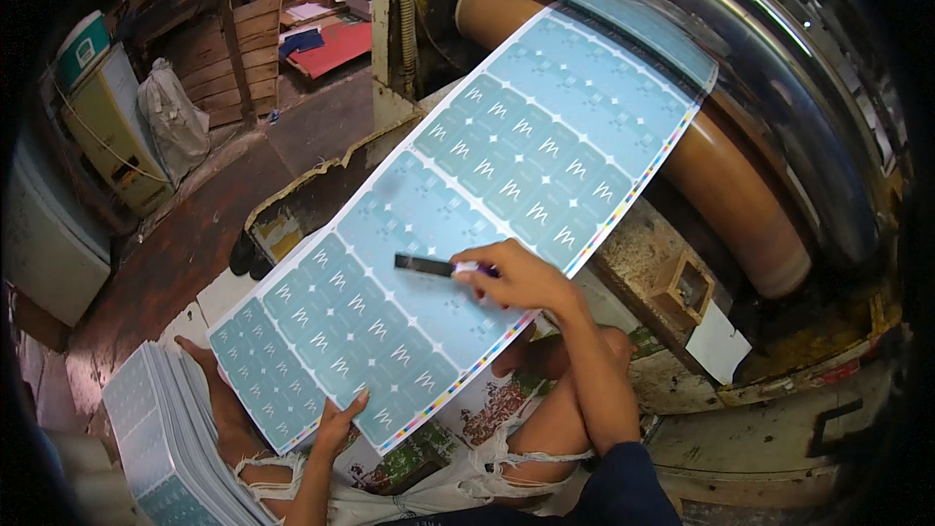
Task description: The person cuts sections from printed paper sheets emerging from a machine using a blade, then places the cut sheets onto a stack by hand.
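A long printed sheet [419, 190], pale blue and green with white script marks, comes down from a roller and slants across in front of me toward the lower left. My left hand [341, 419] pinches its lower edge, thumb on top, where the sheet bends; the fingers underneath are hidden. Over the sheet's middle, my right hand [516, 278] is closed round a cutter knife [429, 265] with a flat black blade and a purple and white handle. The blade points left, just above a plain blue band. Whether it touches the sheet I cannot tell.
A brown roller [745, 200] and a shiny metal cylinder [769, 58] run along the right. At lower left stands a thick stack of similar printed sheets [161, 438]. A small wooden box [682, 287] sits on a ledge at right. A whitish sack [173, 117] leans far left.
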